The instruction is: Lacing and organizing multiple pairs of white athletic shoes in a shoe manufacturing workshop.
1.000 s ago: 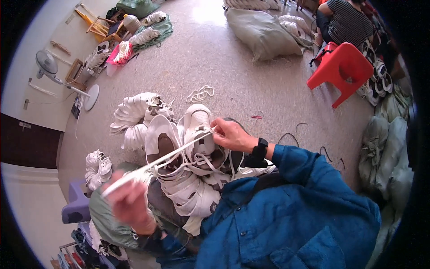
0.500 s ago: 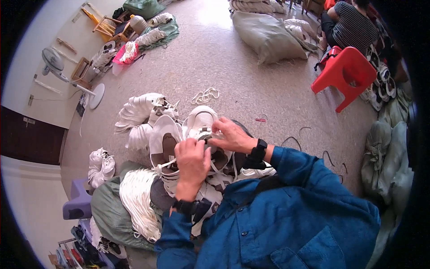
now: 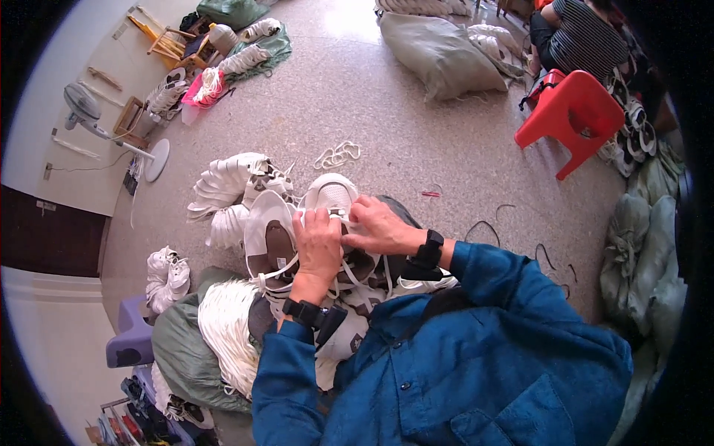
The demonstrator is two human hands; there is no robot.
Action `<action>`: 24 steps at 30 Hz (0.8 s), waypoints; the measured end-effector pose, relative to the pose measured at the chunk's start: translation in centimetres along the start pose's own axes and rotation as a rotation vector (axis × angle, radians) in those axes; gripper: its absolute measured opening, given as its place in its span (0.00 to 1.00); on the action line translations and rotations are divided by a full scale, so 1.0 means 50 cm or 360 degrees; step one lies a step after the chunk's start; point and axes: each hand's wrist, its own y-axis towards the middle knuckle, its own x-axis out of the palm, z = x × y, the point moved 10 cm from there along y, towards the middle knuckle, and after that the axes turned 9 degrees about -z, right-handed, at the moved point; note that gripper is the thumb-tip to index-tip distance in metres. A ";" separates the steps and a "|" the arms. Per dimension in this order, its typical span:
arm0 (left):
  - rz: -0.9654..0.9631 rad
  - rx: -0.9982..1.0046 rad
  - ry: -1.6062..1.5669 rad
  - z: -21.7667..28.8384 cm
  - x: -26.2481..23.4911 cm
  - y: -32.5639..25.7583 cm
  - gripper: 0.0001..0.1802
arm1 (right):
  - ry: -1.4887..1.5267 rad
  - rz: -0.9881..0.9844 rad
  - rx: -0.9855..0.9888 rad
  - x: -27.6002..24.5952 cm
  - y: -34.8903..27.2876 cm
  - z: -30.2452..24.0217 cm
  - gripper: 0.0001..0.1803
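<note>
A white sneaker (image 3: 332,192) points away from me, toe foremost. My left hand (image 3: 318,244) is closed at its lacing, fingertips bent down over the left eyelet side. Across from it my right hand (image 3: 381,226) pinches at the right eyelet side, thumb under the fingers. A white shoelace (image 3: 349,270) runs down from between the hands over the shoe's opening; the fingers hide part of it. Touching this sneaker on the left is another white shoe (image 3: 256,223) with a brown inside, a lace hanging from its edge.
Left of my lap, a thick bundle of white laces (image 3: 223,327) lies on a green sack (image 3: 175,349). Stacked white shoes (image 3: 230,182) stand beyond. A loose lace (image 3: 338,154) lies on the floor. Farther off are a fan (image 3: 158,160), a red stool (image 3: 576,111) and a seated person (image 3: 584,37).
My left hand has moved up and forward to the front of the lacing, closer to the right hand. The right hand has barely shifted. The view has tilted slightly.
</note>
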 end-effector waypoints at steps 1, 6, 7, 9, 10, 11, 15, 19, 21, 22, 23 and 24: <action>0.0025 0.0046 -0.0091 -0.005 -0.004 0.004 0.05 | 0.0002 -0.0003 0.0000 0.000 0.000 -0.002 0.15; 0.0041 0.0132 -0.0225 0.004 -0.051 0.001 0.02 | -0.0038 -0.0103 0.0022 0.006 0.012 0.003 0.11; -0.0017 0.0166 -0.0162 0.012 -0.057 -0.024 0.02 | -0.0034 -0.0102 0.0016 0.010 0.012 0.005 0.11; -0.0060 0.0196 -0.0124 0.024 -0.080 -0.080 0.02 | 0.0049 -0.0021 -0.0045 0.002 0.010 0.008 0.10; -0.0048 0.0205 -0.0158 0.028 -0.094 -0.112 0.02 | 0.0050 -0.0008 -0.0030 -0.003 0.005 0.017 0.10; -0.0124 0.0183 -0.0157 0.025 -0.098 -0.147 0.04 | 0.0054 0.0030 -0.0060 -0.012 0.001 0.017 0.09; -0.0316 0.0069 -0.0183 0.014 -0.121 -0.281 0.06 | 0.0101 -0.0067 -0.0120 0.013 0.004 0.008 0.12; -0.0537 0.0024 -0.0255 0.021 -0.080 -0.341 0.07 | 0.0253 0.0059 -0.0035 -0.008 -0.009 0.003 0.20; -0.0599 0.0013 -0.0330 0.026 -0.071 -0.331 0.07 | 0.0140 0.0019 0.0035 -0.006 -0.012 0.009 0.27; -0.0438 -0.0066 -0.0456 0.015 -0.084 -0.305 0.11 | 0.0194 -0.0004 0.0146 -0.001 -0.022 0.020 0.27; -0.0274 -0.0139 -0.0585 0.006 -0.100 -0.268 0.14 | 0.0186 -0.0003 0.0151 0.006 -0.030 0.023 0.27; -0.0072 -0.0181 -0.0563 0.003 -0.116 -0.228 0.17 | 0.0156 0.0077 0.0162 0.008 -0.040 0.031 0.29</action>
